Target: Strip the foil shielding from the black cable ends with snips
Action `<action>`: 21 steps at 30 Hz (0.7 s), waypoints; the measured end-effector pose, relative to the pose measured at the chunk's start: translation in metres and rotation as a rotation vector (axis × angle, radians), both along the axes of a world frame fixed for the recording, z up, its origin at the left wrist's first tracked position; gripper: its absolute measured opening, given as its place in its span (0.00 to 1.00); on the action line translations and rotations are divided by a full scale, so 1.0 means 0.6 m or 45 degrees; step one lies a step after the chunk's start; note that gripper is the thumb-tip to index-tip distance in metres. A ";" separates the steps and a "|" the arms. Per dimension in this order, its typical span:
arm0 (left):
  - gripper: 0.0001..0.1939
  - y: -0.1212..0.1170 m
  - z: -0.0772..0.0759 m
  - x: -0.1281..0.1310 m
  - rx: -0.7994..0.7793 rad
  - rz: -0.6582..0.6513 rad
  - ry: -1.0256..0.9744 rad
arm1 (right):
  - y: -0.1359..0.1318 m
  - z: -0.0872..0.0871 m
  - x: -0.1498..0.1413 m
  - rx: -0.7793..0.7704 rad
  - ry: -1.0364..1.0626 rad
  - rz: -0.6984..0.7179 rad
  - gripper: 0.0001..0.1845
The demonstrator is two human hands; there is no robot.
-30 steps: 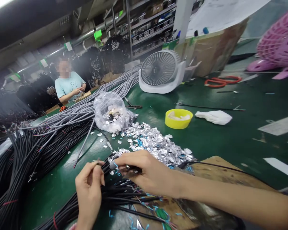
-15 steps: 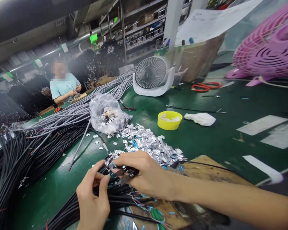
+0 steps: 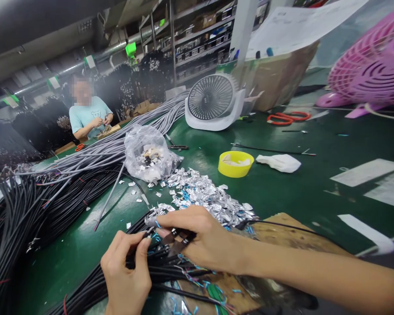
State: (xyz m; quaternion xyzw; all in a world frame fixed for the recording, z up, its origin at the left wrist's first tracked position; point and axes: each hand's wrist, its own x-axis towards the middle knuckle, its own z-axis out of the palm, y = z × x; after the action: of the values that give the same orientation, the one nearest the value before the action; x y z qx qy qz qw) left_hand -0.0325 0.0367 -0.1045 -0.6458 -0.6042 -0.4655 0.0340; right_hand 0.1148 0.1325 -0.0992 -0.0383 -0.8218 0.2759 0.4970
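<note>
**Cable end pinched low in the frame, dark tool close by**

The cable end lies just left of lower centre, seemingly pinched between the thumb and forefinger of the left hand, a narrow grip that probably steadies it. The right hand is curled around the dark tool (its exact kind is hard to tell), with a covered fingertip reaching toward the cable end, perhaps so that both can meet at one spot.

Below and between the hands lie black cables, their stripped ends over the cardboard at lower right, which likely shields the bench. The foil scraps heap up at centre, just beyond the right hand, presumably within easy reach. Beyond them, the plastic bag stands open with bits inside. A yellow tape roll sits right of centre; the white fan at upper centre faces the work, likely for air.
</note>
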 end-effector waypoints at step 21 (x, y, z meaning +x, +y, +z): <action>0.06 -0.008 0.023 -0.016 -0.225 -0.069 -0.189 | -0.002 0.001 0.007 -0.029 -0.202 -0.275 0.13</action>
State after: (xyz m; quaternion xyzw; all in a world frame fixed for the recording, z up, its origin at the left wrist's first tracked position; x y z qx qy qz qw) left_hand -0.0422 0.0316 -0.0908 -0.6262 -0.6261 -0.4576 -0.0804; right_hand 0.1188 0.1310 -0.0983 -0.1541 -0.8465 0.2261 0.4566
